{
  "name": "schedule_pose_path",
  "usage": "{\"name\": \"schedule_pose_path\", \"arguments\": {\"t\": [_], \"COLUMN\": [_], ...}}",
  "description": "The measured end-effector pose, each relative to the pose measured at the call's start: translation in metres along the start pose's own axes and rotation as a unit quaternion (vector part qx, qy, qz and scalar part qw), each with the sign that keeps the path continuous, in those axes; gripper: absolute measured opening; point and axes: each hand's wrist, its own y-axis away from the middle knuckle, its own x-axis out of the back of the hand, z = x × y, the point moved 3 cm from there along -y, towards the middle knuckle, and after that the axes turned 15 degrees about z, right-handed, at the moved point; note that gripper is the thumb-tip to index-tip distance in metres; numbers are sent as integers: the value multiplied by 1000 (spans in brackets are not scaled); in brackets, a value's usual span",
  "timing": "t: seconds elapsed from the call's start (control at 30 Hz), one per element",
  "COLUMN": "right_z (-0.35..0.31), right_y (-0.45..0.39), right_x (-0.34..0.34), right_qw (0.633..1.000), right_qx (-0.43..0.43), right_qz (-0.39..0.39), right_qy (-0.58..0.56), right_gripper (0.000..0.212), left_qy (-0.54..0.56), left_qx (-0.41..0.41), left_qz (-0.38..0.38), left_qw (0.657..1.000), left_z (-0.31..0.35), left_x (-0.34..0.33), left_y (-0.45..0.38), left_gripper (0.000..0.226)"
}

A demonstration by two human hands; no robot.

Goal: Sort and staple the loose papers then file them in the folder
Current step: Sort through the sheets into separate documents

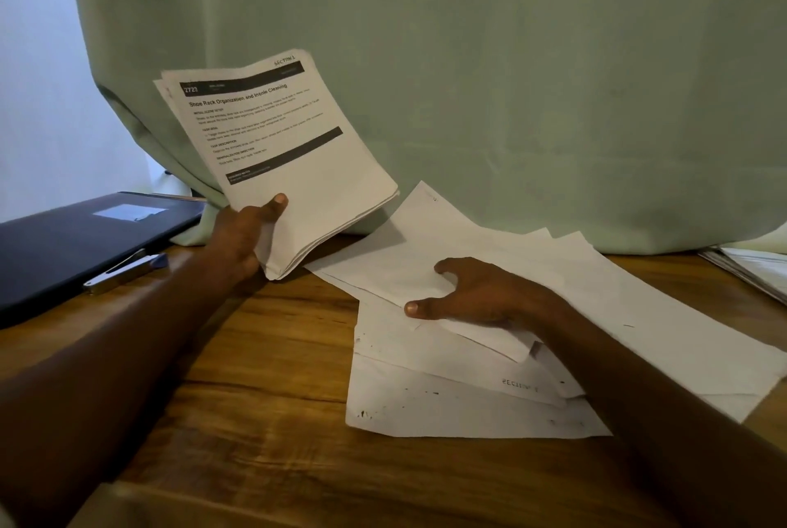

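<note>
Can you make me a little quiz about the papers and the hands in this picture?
1. True or false: the left hand holds up a stack of papers.
2. What does the right hand rest on? A) the folder B) the loose sheets C) the stapler
3. Fill in: the dark folder lies on the wooden ____.

Key:
1. True.
2. B, the loose sheets spread on the table; the stapler lies by the folder, untouched.
3. Table.

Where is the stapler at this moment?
In the head view the stapler lies at the left, on the near edge of the dark folder, beside the left forearm.
</note>
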Motion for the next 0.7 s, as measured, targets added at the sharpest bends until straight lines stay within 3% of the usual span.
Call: {"name": "schedule_pose_path", "arguments": {"t": [0.2, 0.3, 0.4, 0.5, 0.6, 0.7], "right_z": [-5, -12, -11, -5, 9, 18], "right_y": [-5, 1, 2, 1, 5, 10], "right_x": [11, 23, 37, 64, 89, 95], "right_qw": [985, 967, 945, 912, 824, 685], "right_qx": [37, 70, 83, 60, 0, -21], "right_qz": [166, 244, 313, 341, 302, 150], "right_qy": [-38, -14, -56, -220, -480, -712], "right_gripper": [51, 22, 18, 15, 18, 42], "left_qy": [19, 26, 37, 61, 87, 85], "left_qx": [6, 7, 14, 49, 87, 101], "left_qz": [-28, -55, -87, -152, -206, -222], "left_qw": [999, 998, 995, 985, 971, 966], "left_z": [4, 5, 4, 5, 3, 2], "left_x": [-5, -9, -12, -17, -22, -28], "left_y": [10, 15, 20, 24, 30, 38], "left_gripper": [76, 76, 68, 52, 45, 32]}}
